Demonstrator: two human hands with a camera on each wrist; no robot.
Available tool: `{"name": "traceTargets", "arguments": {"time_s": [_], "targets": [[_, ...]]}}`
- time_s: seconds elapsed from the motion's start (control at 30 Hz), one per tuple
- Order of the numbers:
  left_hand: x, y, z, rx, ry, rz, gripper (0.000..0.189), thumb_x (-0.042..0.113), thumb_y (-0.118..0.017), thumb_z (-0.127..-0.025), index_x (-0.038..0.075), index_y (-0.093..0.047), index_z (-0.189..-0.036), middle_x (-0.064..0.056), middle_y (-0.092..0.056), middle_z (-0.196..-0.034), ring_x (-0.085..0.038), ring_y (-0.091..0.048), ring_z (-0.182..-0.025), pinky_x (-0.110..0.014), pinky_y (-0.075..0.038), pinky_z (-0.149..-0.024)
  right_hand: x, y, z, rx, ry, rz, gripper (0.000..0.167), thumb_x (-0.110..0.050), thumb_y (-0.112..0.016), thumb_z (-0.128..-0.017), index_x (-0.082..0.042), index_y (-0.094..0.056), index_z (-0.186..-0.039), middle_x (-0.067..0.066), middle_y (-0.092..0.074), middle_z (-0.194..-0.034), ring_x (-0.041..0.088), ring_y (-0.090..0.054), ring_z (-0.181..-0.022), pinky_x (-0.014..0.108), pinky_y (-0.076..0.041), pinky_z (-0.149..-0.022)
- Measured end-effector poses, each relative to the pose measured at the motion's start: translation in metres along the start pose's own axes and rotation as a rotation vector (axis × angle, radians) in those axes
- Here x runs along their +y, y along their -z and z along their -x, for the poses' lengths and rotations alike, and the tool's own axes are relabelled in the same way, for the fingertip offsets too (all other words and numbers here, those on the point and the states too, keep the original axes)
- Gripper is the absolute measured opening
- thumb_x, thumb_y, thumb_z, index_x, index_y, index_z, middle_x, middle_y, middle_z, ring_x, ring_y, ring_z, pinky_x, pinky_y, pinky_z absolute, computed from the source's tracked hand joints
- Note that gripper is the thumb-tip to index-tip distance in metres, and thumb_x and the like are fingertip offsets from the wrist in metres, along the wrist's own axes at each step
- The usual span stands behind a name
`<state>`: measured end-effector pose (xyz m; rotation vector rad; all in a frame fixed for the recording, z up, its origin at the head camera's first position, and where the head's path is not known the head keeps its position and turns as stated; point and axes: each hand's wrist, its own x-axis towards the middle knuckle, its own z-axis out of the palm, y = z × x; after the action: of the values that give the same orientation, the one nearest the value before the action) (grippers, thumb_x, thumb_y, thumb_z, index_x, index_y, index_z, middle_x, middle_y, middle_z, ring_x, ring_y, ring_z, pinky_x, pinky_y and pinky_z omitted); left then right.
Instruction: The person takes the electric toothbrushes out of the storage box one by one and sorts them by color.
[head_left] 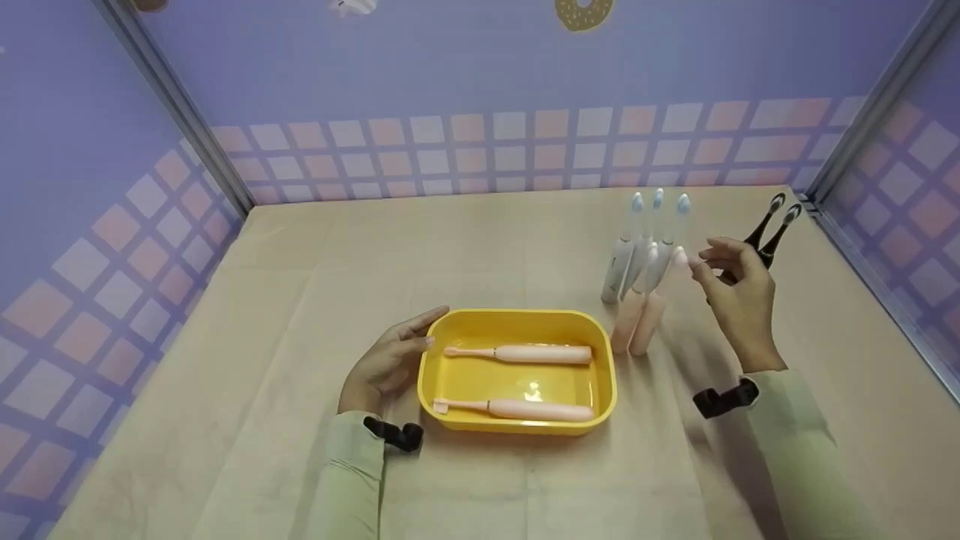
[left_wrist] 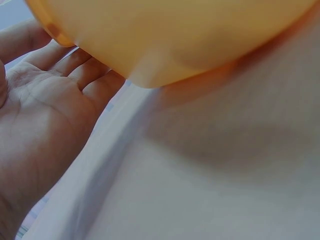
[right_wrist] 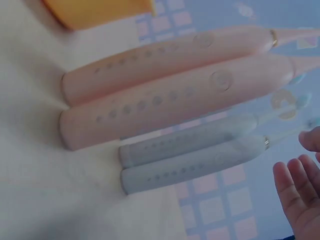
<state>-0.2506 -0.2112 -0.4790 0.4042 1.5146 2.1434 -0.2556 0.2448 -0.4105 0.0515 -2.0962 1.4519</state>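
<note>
My left hand [head_left: 386, 361] holds the left end of a yellow tub [head_left: 517, 319], its thumb at the rim and its fingers against the outer wall. Inside the tub lie two pink electric toothbrushes, one toward the back [head_left: 546, 354] and one toward the front [head_left: 541, 410], heads to the left. Just right of the tub two more pink electric toothbrushes [right_wrist: 165, 102] stand upright. My right hand [head_left: 742, 296] is raised beside their heads, fingers loosely bent with nothing between them. Behind the pink pair stand three pale electric toothbrushes [head_left: 618, 270].
Two black toothbrushes [head_left: 766, 231] stand at the back right, partly hidden by the right hand. A light cloth [head_left: 337, 270] covers the table. Purple walls with pink and white squares [head_left: 510, 142] enclose the back and sides.
</note>
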Motion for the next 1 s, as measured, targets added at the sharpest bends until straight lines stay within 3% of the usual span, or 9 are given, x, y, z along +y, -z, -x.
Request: {"name": "traceTargets", "arguments": {"time_s": [0.13,0.33,0.47,0.73,1.0], "targets": [[0.001,-0.001,0.000,0.013,0.011,-0.002,0.059,-0.003,-0.045,-0.095,0.001,-0.026,-0.151,-0.009,-0.049,-0.141,-0.022,-0.054,-0.121,-0.035,-0.047,-0.103,-0.013,0.003,0.000,0.056,0.026,-0.080,0.031,-0.003,-0.065,-0.088,0.002,-0.060,-0.118,-0.006,-0.063,-0.094,0.001,-0.063,-0.077,0.011,-0.048,-0.064],[0.000,-0.001,0.000,0.029,0.022,0.001,0.059,-0.004,-0.045,-0.095,0.003,-0.026,-0.151,-0.010,-0.048,-0.142,-0.022,-0.054,-0.121,-0.036,-0.047,-0.103,-0.033,0.005,0.001,0.112,0.074,-0.204,0.026,-0.002,-0.065,-0.088,-0.005,-0.062,-0.114,-0.002,-0.064,-0.096,0.008,-0.064,-0.080,0.015,-0.053,-0.073],[0.000,-0.001,0.000,0.033,0.025,0.001,0.060,-0.004,-0.045,-0.095,0.002,-0.026,-0.151,-0.010,-0.048,-0.141,-0.022,-0.054,-0.122,-0.036,-0.047,-0.104,-0.048,0.004,0.004,0.110,0.120,-0.272,0.025,0.001,-0.065,-0.087,-0.002,-0.064,-0.112,0.001,-0.065,-0.095,0.010,-0.064,-0.079,0.016,-0.053,-0.072],[0.001,-0.001,0.000,0.041,0.030,-0.006,0.060,-0.003,-0.045,-0.095,0.003,-0.026,-0.151,-0.009,-0.049,-0.141,-0.021,-0.054,-0.121,-0.035,-0.047,-0.103,-0.075,-0.001,0.012,0.049,0.229,-0.289,0.026,0.008,-0.064,-0.085,0.006,-0.064,-0.111,-0.001,-0.066,-0.095,0.010,-0.065,-0.088,0.017,-0.053,-0.075],[0.001,-0.001,0.000,0.011,0.024,-0.011,0.060,-0.004,-0.044,-0.096,0.004,-0.025,-0.152,-0.013,-0.045,-0.142,-0.024,-0.053,-0.122,-0.037,-0.048,-0.102,-0.092,-0.012,0.021,-0.103,0.290,-0.331,0.028,0.008,-0.065,-0.084,0.011,-0.062,-0.112,0.000,-0.067,-0.100,0.011,-0.065,-0.095,0.019,-0.054,-0.083]]}}
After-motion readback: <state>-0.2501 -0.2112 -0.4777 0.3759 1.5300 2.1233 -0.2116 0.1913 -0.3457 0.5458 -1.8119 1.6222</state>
